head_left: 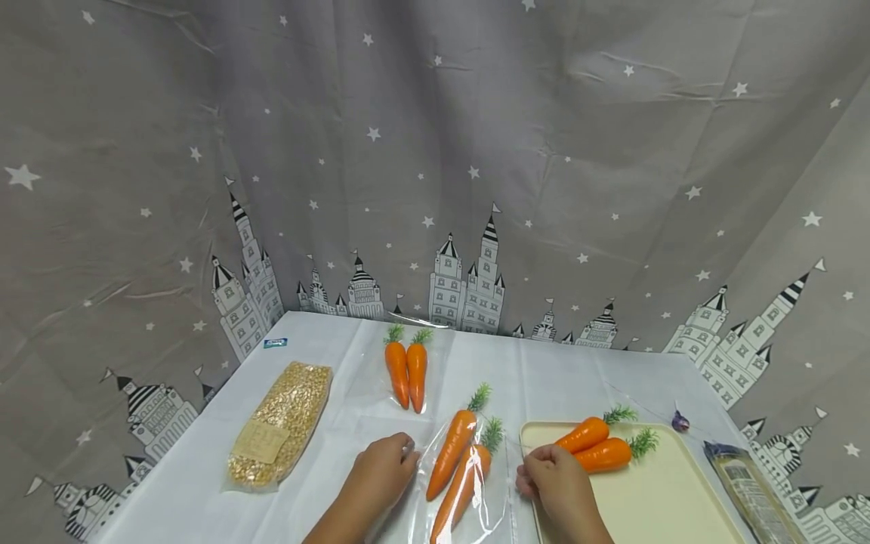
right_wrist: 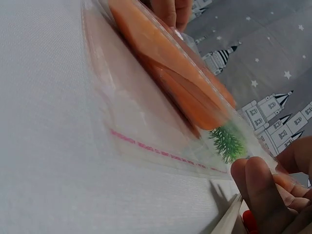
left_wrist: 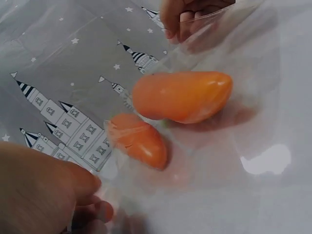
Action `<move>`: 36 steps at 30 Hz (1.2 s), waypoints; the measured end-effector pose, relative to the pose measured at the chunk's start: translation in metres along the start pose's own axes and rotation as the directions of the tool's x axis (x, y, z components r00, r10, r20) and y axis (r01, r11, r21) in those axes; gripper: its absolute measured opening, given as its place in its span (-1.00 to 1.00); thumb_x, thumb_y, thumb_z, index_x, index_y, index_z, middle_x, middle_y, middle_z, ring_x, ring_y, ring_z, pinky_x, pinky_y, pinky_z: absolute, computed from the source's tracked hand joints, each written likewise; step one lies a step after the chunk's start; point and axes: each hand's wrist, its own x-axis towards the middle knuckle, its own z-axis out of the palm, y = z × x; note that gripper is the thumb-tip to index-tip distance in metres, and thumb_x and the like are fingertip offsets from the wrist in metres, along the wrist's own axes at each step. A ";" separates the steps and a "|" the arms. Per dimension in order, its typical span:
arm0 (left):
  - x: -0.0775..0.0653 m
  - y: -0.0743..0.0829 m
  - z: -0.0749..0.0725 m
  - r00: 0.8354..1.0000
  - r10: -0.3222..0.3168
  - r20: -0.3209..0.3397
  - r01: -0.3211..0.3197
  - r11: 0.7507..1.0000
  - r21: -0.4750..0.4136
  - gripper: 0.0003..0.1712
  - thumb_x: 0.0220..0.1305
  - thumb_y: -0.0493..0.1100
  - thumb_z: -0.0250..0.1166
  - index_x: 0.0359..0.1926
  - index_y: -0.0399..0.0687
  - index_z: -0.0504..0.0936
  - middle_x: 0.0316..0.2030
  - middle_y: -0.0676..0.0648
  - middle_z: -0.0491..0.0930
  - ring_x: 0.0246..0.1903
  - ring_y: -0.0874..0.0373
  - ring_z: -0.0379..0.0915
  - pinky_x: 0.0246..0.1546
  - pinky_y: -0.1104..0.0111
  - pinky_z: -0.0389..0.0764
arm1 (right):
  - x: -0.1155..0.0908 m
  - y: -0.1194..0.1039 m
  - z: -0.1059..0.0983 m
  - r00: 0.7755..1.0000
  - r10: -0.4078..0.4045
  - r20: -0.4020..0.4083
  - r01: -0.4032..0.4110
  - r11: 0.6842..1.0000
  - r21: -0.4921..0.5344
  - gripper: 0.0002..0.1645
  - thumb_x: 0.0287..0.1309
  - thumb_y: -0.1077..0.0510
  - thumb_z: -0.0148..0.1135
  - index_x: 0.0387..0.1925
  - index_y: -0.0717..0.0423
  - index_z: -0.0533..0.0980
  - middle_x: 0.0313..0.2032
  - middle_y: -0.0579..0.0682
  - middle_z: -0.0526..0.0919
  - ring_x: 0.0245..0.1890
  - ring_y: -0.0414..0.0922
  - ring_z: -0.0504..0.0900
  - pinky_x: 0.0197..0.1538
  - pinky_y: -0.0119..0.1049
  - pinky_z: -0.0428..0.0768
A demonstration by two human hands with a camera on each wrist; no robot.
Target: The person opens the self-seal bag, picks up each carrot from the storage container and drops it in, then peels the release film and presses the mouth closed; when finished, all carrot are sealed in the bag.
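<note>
A clear plastic bag point(head_left: 500, 502) with two toy carrots inside is held up between my two hands. Inside it, one carrot point(head_left: 451, 455) lies left of the other carrot point(head_left: 464, 489), their green tops pointing away from me. My left hand point(head_left: 382, 477) pinches the bag's left edge between thumb and fingers. Opposite it, my right hand point(head_left: 563, 483) pinches the right edge, thumb against fingertips, beside the tray's left rim. In the right wrist view a pink-red strip point(right_wrist: 151, 147) runs along the bag's edge near the green top point(right_wrist: 227, 144).
A cream tray point(head_left: 652, 514) at right carries two loose carrots point(head_left: 601, 455). Another bagged pair of carrots point(head_left: 406, 370) lies at the back. A pack of yellow kernels point(head_left: 288, 412) is at left. Beyond the tray lie a purple wrapped sweet point(head_left: 680, 421) and a long packet point(head_left: 751, 491).
</note>
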 end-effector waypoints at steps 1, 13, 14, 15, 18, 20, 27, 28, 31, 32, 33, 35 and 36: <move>-0.001 -0.001 -0.001 1.000 0.011 0.009 -0.011 1.000 -0.012 -0.81 0.38 -0.04 0.31 -0.14 -0.04 0.70 -0.30 0.00 0.74 -0.25 0.02 0.69 -0.16 0.05 0.68 | 0.000 0.000 0.000 1.000 -0.001 0.001 0.001 1.000 0.002 -0.80 0.37 0.18 0.21 -0.16 0.29 0.53 -0.38 -0.02 0.76 -0.43 -0.16 0.71 -0.31 -0.34 0.68; -0.012 -0.012 -0.030 0.908 0.150 0.390 -0.002 0.935 -0.354 -0.95 0.15 -0.23 0.26 -0.33 -0.08 0.58 -0.56 0.04 0.49 -0.55 0.16 0.41 -0.52 0.35 0.39 | 0.003 -0.001 0.003 0.996 0.003 0.086 -0.006 0.999 0.036 -0.77 0.38 0.20 0.26 -0.07 0.31 0.51 -0.41 -0.02 0.76 -0.42 -0.16 0.69 -0.30 -0.33 0.70; -0.013 -0.012 -0.031 0.901 0.149 0.408 0.004 0.936 -0.351 -0.94 0.18 -0.19 0.27 -0.33 -0.07 0.58 -0.55 0.05 0.52 -0.55 0.16 0.43 -0.50 0.35 0.40 | 0.003 0.000 0.003 0.996 0.000 0.090 -0.002 1.000 0.025 -0.76 0.37 0.20 0.27 -0.07 0.30 0.52 -0.41 -0.03 0.76 -0.42 -0.16 0.69 -0.30 -0.33 0.69; -0.013 -0.011 -0.032 0.897 0.139 0.420 0.019 0.936 -0.351 -0.90 0.24 -0.14 0.28 -0.34 -0.07 0.59 -0.54 0.04 0.55 -0.55 0.15 0.44 -0.49 0.33 0.41 | 0.003 0.000 0.003 0.995 -0.003 0.096 0.002 1.000 0.017 -0.76 0.36 0.19 0.28 -0.07 0.30 0.52 -0.42 -0.03 0.76 -0.42 -0.16 0.68 -0.30 -0.33 0.69; -0.011 -0.010 -0.030 0.916 0.078 0.394 0.067 0.937 -0.342 -0.70 0.39 0.06 0.28 -0.35 -0.05 0.59 -0.49 0.01 0.62 -0.53 0.12 0.49 -0.47 0.28 0.46 | 0.003 0.001 0.003 0.994 -0.002 0.109 0.001 1.000 0.008 -0.72 0.34 0.18 0.30 -0.05 0.29 0.53 -0.41 -0.04 0.76 -0.41 -0.15 0.67 -0.29 -0.34 0.68; -0.009 -0.010 -0.025 0.946 0.022 0.324 0.091 0.940 -0.330 -0.60 0.44 0.15 0.28 -0.37 -0.06 0.58 -0.49 0.00 0.61 -0.53 0.11 0.48 -0.49 0.26 0.47 | 0.003 0.001 0.003 0.993 -0.004 0.118 0.003 1.000 0.008 -0.73 0.34 0.18 0.30 -0.05 0.29 0.53 -0.41 -0.05 0.76 -0.41 -0.15 0.67 -0.29 -0.34 0.68; 0.003 -0.006 -0.004 0.989 -0.104 0.104 0.131 0.947 -0.294 -0.68 0.48 0.02 0.26 -0.41 -0.01 0.56 -0.54 0.03 0.53 -0.53 0.14 0.43 -0.52 0.30 0.45 | 0.001 0.002 0.005 0.993 -0.013 0.114 0.011 1.000 0.013 -0.88 0.35 0.21 0.26 -0.23 0.23 0.54 -0.46 -0.04 0.73 -0.42 -0.16 0.64 -0.35 -0.38 0.65; 0.005 -0.006 -0.002 0.991 -0.101 0.091 0.123 0.950 -0.287 -0.70 0.47 -0.01 0.26 -0.42 0.00 0.57 -0.55 0.04 0.53 -0.52 0.15 0.43 -0.51 0.31 0.46 | 0.001 0.002 0.005 0.994 -0.015 0.110 0.014 1.000 0.010 -0.88 0.35 0.21 0.26 -0.25 0.22 0.54 -0.46 -0.04 0.73 -0.43 -0.16 0.63 -0.36 -0.38 0.63; 0.006 -0.006 0.001 0.995 -0.079 0.064 0.094 0.955 -0.282 -0.75 0.45 -0.06 0.28 -0.42 0.01 0.57 -0.55 0.05 0.50 -0.51 0.15 0.42 -0.52 0.32 0.46 | 0.000 0.002 0.004 0.995 -0.024 0.100 0.024 1.000 -0.005 -0.89 0.38 0.22 0.21 -0.26 0.20 0.54 -0.43 -0.04 0.73 -0.44 -0.16 0.62 -0.37 -0.38 0.62; 0.006 -0.007 0.001 0.995 -0.074 0.063 0.089 0.952 -0.294 -0.76 0.44 -0.07 0.28 -0.42 0.02 0.57 -0.55 0.06 0.50 -0.51 0.15 0.42 -0.52 0.33 0.46 | 0.000 0.002 0.004 0.995 -0.024 0.095 0.026 1.000 -0.015 -0.90 0.39 0.22 0.19 -0.26 0.20 0.54 -0.41 -0.04 0.74 -0.44 -0.16 0.61 -0.38 -0.38 0.61; 0.006 -0.007 0.001 0.996 -0.066 0.060 0.082 0.949 -0.304 -0.76 0.45 -0.07 0.28 -0.41 0.02 0.58 -0.55 0.06 0.50 -0.52 0.16 0.42 -0.54 0.34 0.46 | -0.001 0.002 0.004 0.996 -0.025 0.090 0.027 0.999 -0.022 -0.89 0.40 0.22 0.18 -0.26 0.19 0.54 -0.40 -0.04 0.74 -0.44 -0.16 0.61 -0.37 -0.37 0.61; 0.005 -0.008 0.001 0.997 -0.058 0.053 0.072 0.943 -0.324 -0.78 0.45 -0.07 0.28 -0.40 0.04 0.58 -0.55 0.07 0.50 -0.53 0.16 0.42 -0.56 0.36 0.46 | -0.001 0.002 0.004 0.997 -0.029 0.077 0.032 0.999 -0.030 -0.90 0.39 0.23 0.14 -0.26 0.20 0.53 -0.37 -0.04 0.75 -0.44 -0.16 0.61 -0.37 -0.37 0.62; 0.005 -0.009 0.001 0.998 -0.051 0.043 0.063 0.941 -0.333 -0.78 0.45 -0.06 0.28 -0.39 0.04 0.59 -0.55 0.07 0.50 -0.53 0.17 0.42 -0.57 0.37 0.46 | -0.001 0.002 0.004 0.997 -0.030 0.069 0.032 0.999 -0.035 -0.90 0.39 0.23 0.14 -0.26 0.19 0.53 -0.36 -0.04 0.75 -0.44 -0.15 0.61 -0.37 -0.36 0.62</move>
